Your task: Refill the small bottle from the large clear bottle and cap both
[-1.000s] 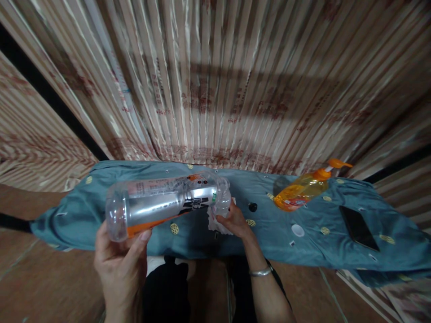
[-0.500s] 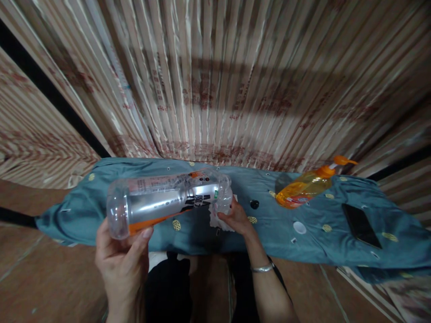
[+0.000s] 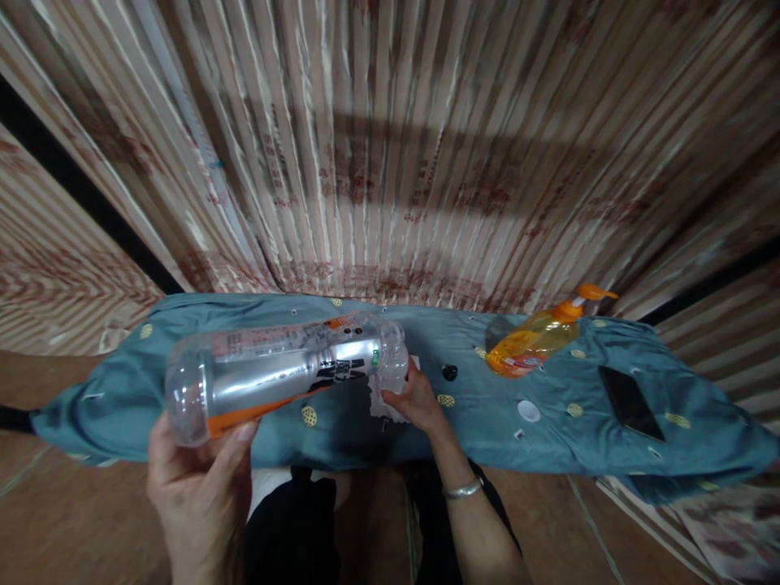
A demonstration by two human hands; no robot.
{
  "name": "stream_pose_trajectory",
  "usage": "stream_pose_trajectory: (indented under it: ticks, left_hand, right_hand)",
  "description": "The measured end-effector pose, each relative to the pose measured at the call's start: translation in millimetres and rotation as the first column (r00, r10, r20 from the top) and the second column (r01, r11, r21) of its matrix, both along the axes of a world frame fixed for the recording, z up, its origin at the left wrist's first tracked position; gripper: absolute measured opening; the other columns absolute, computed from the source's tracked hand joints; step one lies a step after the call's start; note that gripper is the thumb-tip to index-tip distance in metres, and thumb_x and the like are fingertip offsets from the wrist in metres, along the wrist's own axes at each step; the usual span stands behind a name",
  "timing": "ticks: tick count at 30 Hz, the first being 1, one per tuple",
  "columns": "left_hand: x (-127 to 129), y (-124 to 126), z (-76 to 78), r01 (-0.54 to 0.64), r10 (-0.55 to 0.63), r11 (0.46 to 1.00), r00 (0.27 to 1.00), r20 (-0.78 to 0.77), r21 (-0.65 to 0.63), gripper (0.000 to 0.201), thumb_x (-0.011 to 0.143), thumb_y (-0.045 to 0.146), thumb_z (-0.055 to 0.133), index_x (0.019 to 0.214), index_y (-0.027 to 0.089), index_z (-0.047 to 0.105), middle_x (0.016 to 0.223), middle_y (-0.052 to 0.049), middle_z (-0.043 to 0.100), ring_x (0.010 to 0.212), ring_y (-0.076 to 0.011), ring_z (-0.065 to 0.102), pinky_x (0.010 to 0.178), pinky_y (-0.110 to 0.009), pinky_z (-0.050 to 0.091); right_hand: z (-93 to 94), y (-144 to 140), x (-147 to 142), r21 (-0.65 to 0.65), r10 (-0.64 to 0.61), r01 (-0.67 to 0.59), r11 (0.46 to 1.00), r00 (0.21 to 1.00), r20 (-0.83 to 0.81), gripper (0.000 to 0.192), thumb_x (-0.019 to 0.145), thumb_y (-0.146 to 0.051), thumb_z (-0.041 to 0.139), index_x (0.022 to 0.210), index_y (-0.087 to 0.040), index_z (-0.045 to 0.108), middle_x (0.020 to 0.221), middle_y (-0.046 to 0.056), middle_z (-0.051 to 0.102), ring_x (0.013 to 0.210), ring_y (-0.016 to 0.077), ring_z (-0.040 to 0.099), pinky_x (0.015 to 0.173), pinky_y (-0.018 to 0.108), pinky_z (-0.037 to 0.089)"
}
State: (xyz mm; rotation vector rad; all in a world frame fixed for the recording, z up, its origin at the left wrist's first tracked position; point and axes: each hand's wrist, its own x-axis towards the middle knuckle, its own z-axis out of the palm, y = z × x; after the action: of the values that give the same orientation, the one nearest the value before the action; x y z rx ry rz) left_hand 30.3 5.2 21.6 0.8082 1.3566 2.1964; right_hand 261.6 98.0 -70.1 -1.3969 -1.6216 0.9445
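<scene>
A large clear plastic bottle (image 3: 292, 370) with a silver, orange and black label is held tilted on its side above the cloth. My left hand (image 3: 204, 479) grips its base from below, thumb on the near side. At the neck end on the right, my right hand (image 3: 414, 398) is closed around the bottle, its fingertips partly hidden behind the clear plastic. A crumpled white tissue (image 3: 379, 401) shows under and beside those fingers; whether they pinch it or it lies on the cloth, I cannot tell. A small black cap (image 3: 449, 372) lies right of that hand.
A teal patterned cloth (image 3: 341, 443) covers the narrow table. To the right stand a pump bottle of orange liquid (image 3: 530, 345), a white disc (image 3: 528, 411) and a black phone (image 3: 630, 402). Behind the table hangs a striped curtain (image 3: 378, 162), with dark poles at both sides.
The view has shifted slightly, so most things sit a little farther left. The bottle's base end has moved slightly left and down with my left hand. Both hands keep their grip.
</scene>
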Motion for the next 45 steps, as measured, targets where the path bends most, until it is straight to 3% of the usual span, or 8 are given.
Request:
stream_pose_trajectory:
  ticks: [9,16,22,37,45]
  left_hand:
    - [0.5,-0.6,-0.8,0.013,-0.012,1.000,1.000,0.017,-0.019,0.064,0.049,0.027,0.094,0.109,0.037,0.075,0.101,0.004,0.075,0.084,-0.0134,0.072,0.081,-0.025,0.061]
    - [0.4,1.3,-3.8,0.024,-0.024,1.000,1.000,0.006,-0.019,0.060,0.051,0.027,0.093,0.107,0.034,0.073,0.099,0.004,0.074,0.085,-0.0153,0.072,0.085,-0.031,0.061]
    - [-1.8,2.1,-7.2,-0.005,0.005,0.999,1.000,-0.004,-0.032,0.064,0.048,0.030,0.094,0.108,0.034,0.072,0.095,0.003,0.072,0.089,-0.0196,0.071,0.099,-0.047,0.055]
    - [2.2,-1.8,-1.7,0.048,-0.046,0.999,0.996,0.080,-0.023,0.074,0.045,0.029,0.097,0.114,0.033,0.070,0.101,0.002,0.072,0.084,-0.0140,0.069,0.078,-0.024,0.059]
    - [1.1,2.1,-4.2,0.019,-0.018,0.999,1.000,0.022,-0.034,0.067,0.048,0.028,0.094,0.110,0.034,0.070,0.101,0.003,0.072,0.086,-0.0178,0.070,0.100,-0.045,0.054]
  right_hand:
    - [-0.8,-3.8,-2.8,0.017,-0.040,0.040,0.999,0.999,-0.013,0.067,0.068,-0.022,0.072,0.132,-0.018,0.052,0.107,0.006,0.075,0.088,0.0224,0.072,0.082,0.035,0.058]
    - [-4.4,-1.0,0.8,0.042,-0.005,0.004,0.999,1.000,0.021,0.069,0.069,-0.024,0.072,0.135,-0.019,0.050,0.114,0.008,0.073,0.097,0.0247,0.072,0.090,0.040,0.057]
    - [-5.3,-1.0,4.5,0.019,0.044,-0.045,0.999,0.999,0.020,0.068,0.071,-0.022,0.071,0.136,-0.020,0.050,0.116,0.008,0.072,0.104,0.0264,0.070,0.096,0.043,0.055]
    - [-3.1,-1.4,4.2,-0.031,0.062,-0.061,0.998,0.998,0.019,0.073,0.071,-0.020,0.072,0.140,-0.020,0.045,0.114,0.007,0.073,0.101,0.0262,0.071,0.095,0.043,0.055]
    - [-0.7,-2.1,2.8,-0.019,0.043,-0.043,0.999,0.999,0.027,0.074,0.070,-0.019,0.072,0.140,-0.019,0.047,0.113,0.007,0.073,0.099,0.0253,0.072,0.092,0.040,0.057]
